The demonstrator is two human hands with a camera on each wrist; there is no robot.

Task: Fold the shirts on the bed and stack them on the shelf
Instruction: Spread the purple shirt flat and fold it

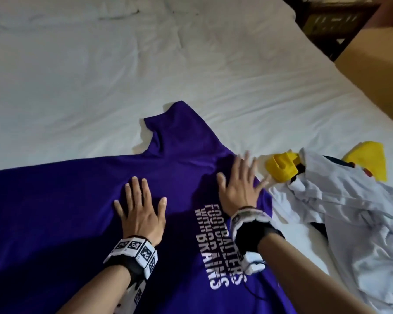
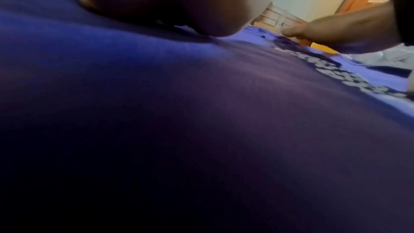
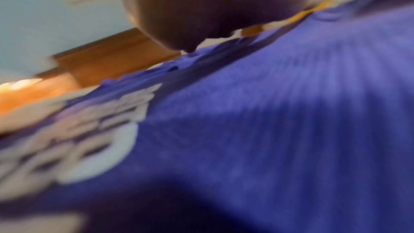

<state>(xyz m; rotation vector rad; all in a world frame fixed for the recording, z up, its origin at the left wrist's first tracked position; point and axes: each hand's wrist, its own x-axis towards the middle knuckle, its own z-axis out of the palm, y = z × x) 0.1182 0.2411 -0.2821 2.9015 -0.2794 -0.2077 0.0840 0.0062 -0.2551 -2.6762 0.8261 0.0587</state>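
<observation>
A purple shirt (image 1: pixel 77 211) with white lettering lies spread on the white bed (image 1: pixel 100 75), one sleeve (image 1: pixel 168 123) pointing away from me. My left hand (image 1: pixel 141 205) rests flat on the middle of the shirt, fingers straight and spread. My right hand (image 1: pixel 241 182) presses flat on the shirt near its right edge, just above the lettering, fingers spread. In the left wrist view the purple shirt (image 2: pixel 179 112) fills the frame, with the right hand (image 2: pixel 336 33) at the far right. The right wrist view is blurred and shows the purple shirt (image 3: pixel 268 112) under the palm.
To the right of the purple shirt lies a crumpled white garment (image 1: pixel 349 211) over a yellow garment (image 1: pixel 281 166). A brown piece of furniture (image 1: pixel 372 64) stands past the bed's right edge. Bare sheet spreads across the far and left parts of the bed.
</observation>
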